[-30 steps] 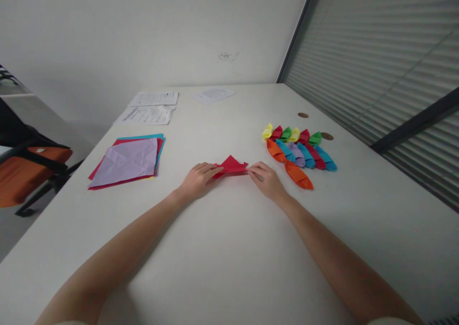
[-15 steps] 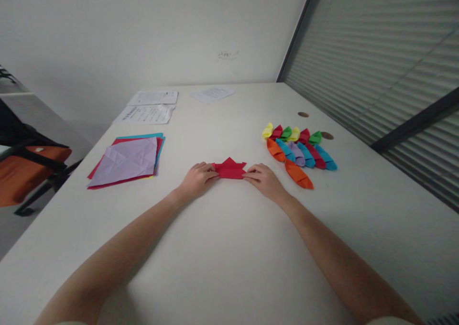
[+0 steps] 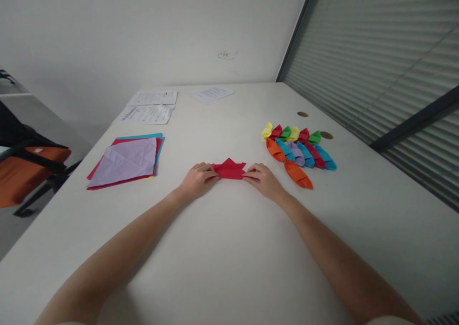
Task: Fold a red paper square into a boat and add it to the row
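A partly folded red paper [image 3: 229,169] lies flat on the white table [image 3: 229,248], with small points sticking up along its far edge. My left hand [image 3: 196,178] presses its left end with curled fingertips. On the other end rests my right hand [image 3: 263,179], its fingers pinched on the paper's edge. Both forearms stretch out from the near edge of the table.
A stack of coloured sheets with a lilac one on top [image 3: 126,160] lies to the left. Several folded paper boats in many colours [image 3: 298,148] sit in rows to the right. Printed white pages [image 3: 147,113] lie at the far side. An orange chair [image 3: 21,172] stands left of the table.
The red paper's raised triangular flap has been folded down flat; my hands drew slightly inward onto its ends and have held still over the last half second.
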Tool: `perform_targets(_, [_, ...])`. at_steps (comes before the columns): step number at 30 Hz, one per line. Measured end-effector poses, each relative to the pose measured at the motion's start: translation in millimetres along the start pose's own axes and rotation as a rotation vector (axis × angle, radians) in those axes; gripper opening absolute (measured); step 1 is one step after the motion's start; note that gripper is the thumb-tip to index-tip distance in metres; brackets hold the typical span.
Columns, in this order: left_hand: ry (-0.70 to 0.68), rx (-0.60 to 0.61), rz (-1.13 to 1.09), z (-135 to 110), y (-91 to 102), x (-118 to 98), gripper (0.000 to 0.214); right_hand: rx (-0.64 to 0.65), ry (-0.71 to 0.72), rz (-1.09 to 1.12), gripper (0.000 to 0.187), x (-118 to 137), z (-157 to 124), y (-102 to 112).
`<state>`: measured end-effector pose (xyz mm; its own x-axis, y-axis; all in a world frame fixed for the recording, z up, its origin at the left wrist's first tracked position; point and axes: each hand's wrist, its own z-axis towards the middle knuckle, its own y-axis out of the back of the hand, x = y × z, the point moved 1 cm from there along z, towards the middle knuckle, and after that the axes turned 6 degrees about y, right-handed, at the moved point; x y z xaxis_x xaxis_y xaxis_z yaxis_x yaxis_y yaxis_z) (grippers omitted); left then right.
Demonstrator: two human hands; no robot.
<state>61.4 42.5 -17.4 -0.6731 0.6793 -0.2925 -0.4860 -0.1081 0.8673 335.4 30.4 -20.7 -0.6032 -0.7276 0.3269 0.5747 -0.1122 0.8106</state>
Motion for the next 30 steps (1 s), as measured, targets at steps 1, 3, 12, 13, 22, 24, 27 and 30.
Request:
perform_targets(1, [0.007,0.000,-0.005,0.2,-0.1,-0.1,0.024,0.002,0.002,-0.002,0.020,-0.1,0.0,0.0])
perform_targets(3, [0.035,0.004,-0.017,0.8,0.1,-1.1,0.023,0.010,-0.010,-0.009,0.020,0.1,0.2,-0.4])
perform_targets(12, [0.290,0.019,-0.127,3.9,1.7,-10.1,0.019,-0.014,-0.239,0.053,0.026,4.9,6.7,-4.4])
perform_targets(13, [0.304,0.023,-0.119,4.0,1.2,-10.1,0.018,-0.019,-0.254,0.078,0.024,4.9,7.7,-5.2])
perform_targets(22, [0.372,0.038,-0.111,4.2,0.1,-9.6,0.012,-0.046,-0.317,0.124,0.017,0.8,10.1,-10.6])
perform_targets(24, [0.381,0.039,-0.116,4.9,0.6,-10.5,0.010,-0.028,-0.330,0.079,0.015,1.3,10.5,-10.6])
perform_targets(27, [0.426,0.055,-0.104,6.7,1.7,-12.1,0.012,-0.018,-0.362,0.012,0.011,3.1,11.6,-10.3])
perform_targets(30, [0.481,0.094,-0.088,8.9,2.8,-13.8,0.017,-0.024,-0.444,0.018,0.008,4.4,12.9,-10.0])
